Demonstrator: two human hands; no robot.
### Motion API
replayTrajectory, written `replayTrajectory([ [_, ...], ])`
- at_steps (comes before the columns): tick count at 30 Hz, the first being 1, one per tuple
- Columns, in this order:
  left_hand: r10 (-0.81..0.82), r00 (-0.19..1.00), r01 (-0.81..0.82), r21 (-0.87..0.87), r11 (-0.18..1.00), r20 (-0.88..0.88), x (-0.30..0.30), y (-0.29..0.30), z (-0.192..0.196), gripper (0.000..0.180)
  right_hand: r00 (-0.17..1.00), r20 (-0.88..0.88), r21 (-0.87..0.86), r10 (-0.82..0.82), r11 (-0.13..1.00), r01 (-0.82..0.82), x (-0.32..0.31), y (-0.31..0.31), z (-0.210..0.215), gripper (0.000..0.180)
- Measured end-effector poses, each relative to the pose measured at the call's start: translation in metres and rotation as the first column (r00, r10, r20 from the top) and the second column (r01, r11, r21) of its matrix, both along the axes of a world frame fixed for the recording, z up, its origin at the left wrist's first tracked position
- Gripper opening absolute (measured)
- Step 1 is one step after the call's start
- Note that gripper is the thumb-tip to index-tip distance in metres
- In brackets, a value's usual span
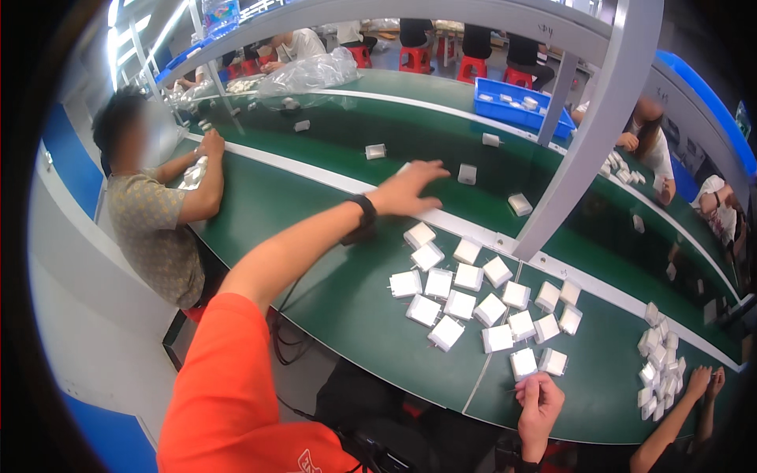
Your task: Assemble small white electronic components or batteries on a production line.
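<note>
My left hand reaches over the metal rail to the green conveyor belt, fingers spread and nothing in them. A white block-shaped plug housing lies on the belt just beyond its fingertips. Near the table's front edge, my right hand is closed in a pinch. Its fingertips meet the lower edge of a white block; whatever is between them is hidden. Another block lies beside it. Several similar white blocks, some with thin metal pins, are spread over the green table between my hands.
A metal post rises from the rail ahead. Across the belt stands a blue bin holding white pieces. A co-worker sits at the left. Another person's hands are at the right, beside a heap of blocks. Clear plastic bags lie far off.
</note>
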State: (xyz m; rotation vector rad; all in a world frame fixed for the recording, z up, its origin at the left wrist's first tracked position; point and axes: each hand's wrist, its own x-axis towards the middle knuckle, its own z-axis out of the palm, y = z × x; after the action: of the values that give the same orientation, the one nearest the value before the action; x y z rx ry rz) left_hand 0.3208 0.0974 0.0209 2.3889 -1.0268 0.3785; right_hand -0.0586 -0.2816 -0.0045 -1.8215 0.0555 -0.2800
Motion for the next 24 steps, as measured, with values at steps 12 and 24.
replayTrajectory([
  [12, 0.21, 0.965, -0.213, 0.001, 0.977, -0.154, 0.015, 0.063, 0.008, 0.061, 0.999, -0.018, -0.017, 0.043, 0.999, -0.043, 0.004, 0.008, 0.005, 0.026],
  [24, -0.069, 0.882, 0.135, 0.111, 0.985, -0.465, -0.064, 0.054, 0.054, 0.073, 0.995, 0.084, -0.118, 0.053, 0.992, -0.043, -0.009, 0.005, 0.028, 0.024],
])
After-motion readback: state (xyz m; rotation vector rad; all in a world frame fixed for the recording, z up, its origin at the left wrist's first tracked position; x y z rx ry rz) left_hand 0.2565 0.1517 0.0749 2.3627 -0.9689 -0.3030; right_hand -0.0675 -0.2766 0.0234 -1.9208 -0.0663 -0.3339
